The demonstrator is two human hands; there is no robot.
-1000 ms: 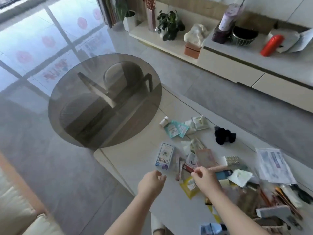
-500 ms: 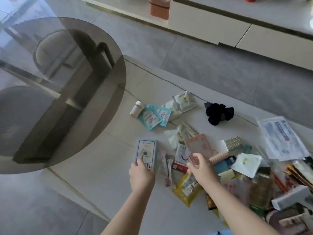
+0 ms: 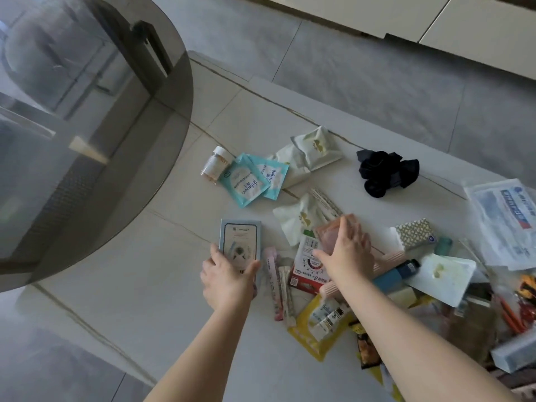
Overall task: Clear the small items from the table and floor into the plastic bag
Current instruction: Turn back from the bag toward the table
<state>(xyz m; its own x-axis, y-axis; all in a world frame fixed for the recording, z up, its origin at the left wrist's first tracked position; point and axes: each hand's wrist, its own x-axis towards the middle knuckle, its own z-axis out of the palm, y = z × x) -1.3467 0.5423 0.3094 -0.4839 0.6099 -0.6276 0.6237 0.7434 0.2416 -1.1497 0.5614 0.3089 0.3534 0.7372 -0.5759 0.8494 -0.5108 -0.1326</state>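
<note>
Both forearms were bare to the frame's lower edge; no sleeve showed. Left hand (image 3: 227,278) and right hand (image 3: 346,252) wore no gloves. No ring, watch or band was visible at either wrist.

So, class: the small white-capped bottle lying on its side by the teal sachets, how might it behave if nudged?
The bottle is round and lies on its side, so it would probably roll on the smooth table. It looks small, likely light. The teal sachets beside it may stop it.
</note>
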